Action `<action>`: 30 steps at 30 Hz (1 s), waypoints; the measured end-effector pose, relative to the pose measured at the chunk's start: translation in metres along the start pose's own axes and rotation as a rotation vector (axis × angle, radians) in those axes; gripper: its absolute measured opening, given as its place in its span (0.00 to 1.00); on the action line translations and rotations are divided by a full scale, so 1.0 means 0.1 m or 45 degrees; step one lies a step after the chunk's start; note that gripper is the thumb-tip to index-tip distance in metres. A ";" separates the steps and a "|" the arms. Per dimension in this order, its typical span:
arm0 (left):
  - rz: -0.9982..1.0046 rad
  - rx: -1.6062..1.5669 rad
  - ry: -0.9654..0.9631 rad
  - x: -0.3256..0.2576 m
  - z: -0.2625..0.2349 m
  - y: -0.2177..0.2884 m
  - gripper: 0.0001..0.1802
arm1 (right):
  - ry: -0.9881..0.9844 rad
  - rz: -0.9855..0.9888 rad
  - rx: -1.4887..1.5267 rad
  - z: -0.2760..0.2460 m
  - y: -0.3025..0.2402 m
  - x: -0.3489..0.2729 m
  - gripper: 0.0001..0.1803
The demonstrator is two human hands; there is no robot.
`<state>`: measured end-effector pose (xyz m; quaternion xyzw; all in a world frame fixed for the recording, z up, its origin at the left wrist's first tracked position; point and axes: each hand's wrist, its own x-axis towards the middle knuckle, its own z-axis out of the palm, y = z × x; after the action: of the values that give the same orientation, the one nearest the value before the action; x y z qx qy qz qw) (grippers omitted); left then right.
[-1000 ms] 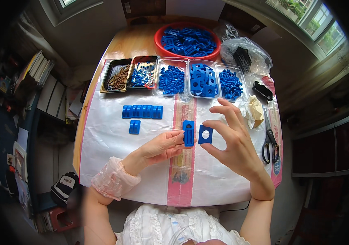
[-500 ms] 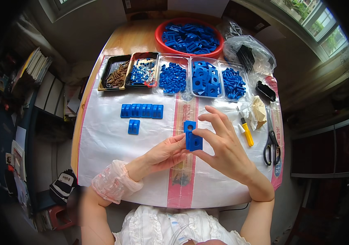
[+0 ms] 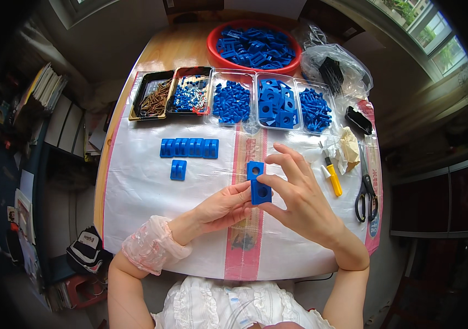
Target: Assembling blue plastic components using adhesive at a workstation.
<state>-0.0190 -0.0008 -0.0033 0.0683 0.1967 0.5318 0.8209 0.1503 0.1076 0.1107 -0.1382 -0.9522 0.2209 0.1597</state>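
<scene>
My left hand [image 3: 222, 208] is closed, thumb and fingers pinching a blue plastic block [image 3: 254, 169] that has a round hole near its top. Between the thumb and index finger of my right hand [image 3: 305, 205] is a square blue plate [image 3: 261, 193], also with a round hole. The plate overlaps the lower part of the block; whether the two are joined I cannot tell. My other right fingers are raised and spread. On the white sheet to the left lie a row of ridged blue blocks [image 3: 189, 147] and a single one [image 3: 178, 170] below it.
Along the back stand trays of brown screws [image 3: 157, 100], small metal nuts [image 3: 191, 97] and blue parts [image 3: 231, 104]. Behind them is a red basin [image 3: 212, 50] full of blue pieces. At right lie a yellow-handled screwdriver [image 3: 334, 181], crumpled paper [image 3: 349, 147] and black-handled scissors [image 3: 366, 200].
The square plate has turned slightly and sits more squarely over the block. Both hands keep nearly the same place and grip.
</scene>
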 end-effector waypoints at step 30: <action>-0.001 0.056 -0.070 0.00 -0.02 -0.01 0.21 | -0.030 0.002 -0.004 -0.01 -0.02 -0.02 0.23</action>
<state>-0.0193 -0.0013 -0.0054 0.1009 0.1856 0.5249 0.8245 0.1524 0.1054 0.1118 -0.1364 -0.9543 0.2211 0.1480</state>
